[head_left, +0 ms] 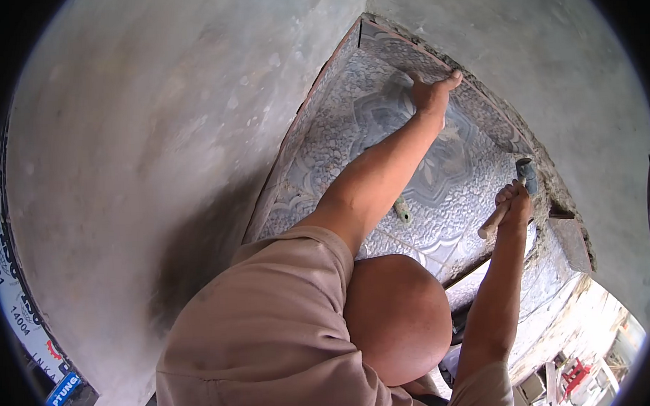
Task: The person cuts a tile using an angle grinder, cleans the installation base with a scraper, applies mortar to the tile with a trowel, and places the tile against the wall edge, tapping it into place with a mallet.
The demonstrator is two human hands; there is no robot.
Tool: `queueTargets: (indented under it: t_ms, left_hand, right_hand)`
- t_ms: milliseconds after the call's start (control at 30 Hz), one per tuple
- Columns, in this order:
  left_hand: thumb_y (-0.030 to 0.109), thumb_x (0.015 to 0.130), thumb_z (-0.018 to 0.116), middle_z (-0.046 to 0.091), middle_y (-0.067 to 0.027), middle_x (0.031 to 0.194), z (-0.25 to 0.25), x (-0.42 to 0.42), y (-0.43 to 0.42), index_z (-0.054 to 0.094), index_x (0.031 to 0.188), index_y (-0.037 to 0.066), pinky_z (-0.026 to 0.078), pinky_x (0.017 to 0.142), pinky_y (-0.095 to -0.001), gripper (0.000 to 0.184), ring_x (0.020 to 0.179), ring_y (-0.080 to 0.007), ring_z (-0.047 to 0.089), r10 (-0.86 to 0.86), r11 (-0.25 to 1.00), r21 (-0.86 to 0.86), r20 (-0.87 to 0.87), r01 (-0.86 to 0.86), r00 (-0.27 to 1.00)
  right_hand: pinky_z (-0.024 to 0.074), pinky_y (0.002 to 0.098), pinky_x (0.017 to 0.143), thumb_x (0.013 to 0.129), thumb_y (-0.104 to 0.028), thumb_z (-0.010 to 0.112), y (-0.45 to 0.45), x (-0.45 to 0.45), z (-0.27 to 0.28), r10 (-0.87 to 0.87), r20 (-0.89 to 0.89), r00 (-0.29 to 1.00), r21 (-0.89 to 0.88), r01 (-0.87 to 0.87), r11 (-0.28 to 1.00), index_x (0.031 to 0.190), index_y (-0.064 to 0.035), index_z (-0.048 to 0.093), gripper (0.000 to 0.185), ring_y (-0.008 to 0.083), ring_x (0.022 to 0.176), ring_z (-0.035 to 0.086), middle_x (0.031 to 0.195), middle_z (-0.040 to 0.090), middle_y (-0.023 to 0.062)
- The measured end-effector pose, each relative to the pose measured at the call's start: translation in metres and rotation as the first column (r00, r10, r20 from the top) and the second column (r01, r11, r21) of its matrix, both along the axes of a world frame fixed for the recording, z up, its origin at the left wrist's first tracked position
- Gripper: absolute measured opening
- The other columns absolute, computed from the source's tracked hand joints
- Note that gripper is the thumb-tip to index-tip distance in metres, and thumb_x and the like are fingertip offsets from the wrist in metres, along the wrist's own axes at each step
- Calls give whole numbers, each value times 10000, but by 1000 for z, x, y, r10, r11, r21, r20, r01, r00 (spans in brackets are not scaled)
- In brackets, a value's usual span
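My left hand [431,97] reaches to the far wall, its fingers apart against a patterned skirting tile [402,50] that stands upright along the wall's foot. My right hand [515,201] grips the wooden handle of a mallet [490,223]. The mallet's dark head [526,169] is up by the right end of the skirting tile, close to the wall; I cannot tell whether it touches. Below both hands lies the grey floral floor tile [438,170]. A green handle [402,209] rests on the floor, partly hidden behind my left forearm.
Plastered walls [171,101] meet at the far corner. Rough mortar [553,188] runs along the right wall's foot, near a loose-looking tile piece [570,243]. My bent knee [397,318] is in front. A red object [576,375] and clutter are at lower right.
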State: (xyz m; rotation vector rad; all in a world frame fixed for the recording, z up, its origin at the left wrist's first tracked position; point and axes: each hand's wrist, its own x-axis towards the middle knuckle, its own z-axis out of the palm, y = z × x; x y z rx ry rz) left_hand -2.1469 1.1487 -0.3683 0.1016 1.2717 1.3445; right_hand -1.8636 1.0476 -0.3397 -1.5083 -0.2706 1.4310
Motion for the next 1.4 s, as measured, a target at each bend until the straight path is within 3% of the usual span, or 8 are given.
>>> queueTargets:
  t_ms: [633, 833, 1033, 1133, 1233, 1400]
  left_hand:
    - [389, 778, 887, 398, -250, 1554, -4, -1, 1, -104, 1637, 64, 363, 1032, -750, 1352, 1284, -453, 510, -15, 1000, 5, -15, 15, 1000]
    - [382, 778, 888, 436, -239, 1533, -5, -1, 2, -103, 1638, 71, 345, 1046, -760, 1349, 1288, -457, 507, -18, 1000, 8, 2, 18, 1000]
    - [372, 786, 884, 426, -244, 1538, 2, -3, -1, -96, 1641, 81, 332, 1050, -770, 1333, 1302, -459, 496, -12, 1000, 6, 9, 12, 1000]
    - [371, 790, 883, 404, -250, 1548, -1, -2, 0, -91, 1641, 77, 335, 1050, -769, 1327, 1305, -458, 493, -20, 1000, 5, 16, 19, 1000]
    - [378, 784, 887, 396, -253, 1551, 1, -3, -1, -86, 1641, 73, 340, 1049, -763, 1333, 1296, -453, 499, -16, 1000, -3, 7, 16, 1000]
    - [385, 776, 893, 383, -257, 1562, -2, -2, 0, -86, 1641, 74, 342, 1051, -756, 1343, 1304, -454, 497, -17, 1000, -1, -3, 17, 1000]
  right_hand:
    - [419, 290, 515, 1016, -166, 528, 0, -7, -10, -75, 7, 997, 20, 75, 997, 1117, -44, 488, 163, 121, 582, 434, 740, 432, 5]
    - [422, 287, 517, 1011, -156, 533, -1, 0, -6, 35, -68, 997, -3, -35, 999, 1108, -45, 485, 154, 117, 583, 435, 746, 432, 3]
    - [424, 271, 507, 1018, -147, 552, -3, -8, -2, -6, -101, 995, 3, 6, 1000, 1090, -7, 519, 161, 120, 589, 451, 772, 461, 19]
    - [426, 270, 507, 1020, -138, 533, -6, -17, -2, -78, -23, 997, 47, 79, 996, 1077, -4, 513, 147, 119, 586, 449, 772, 461, 19]
    - [419, 287, 528, 1014, -151, 525, -1, -9, -8, -30, -86, 996, 37, 34, 999, 1096, -21, 497, 156, 121, 604, 446, 771, 452, 19]
    - [417, 289, 525, 1014, -142, 520, 3, -9, -11, -53, -32, 998, 15, 54, 998, 1094, -20, 504, 147, 125, 590, 439, 750, 443, 13]
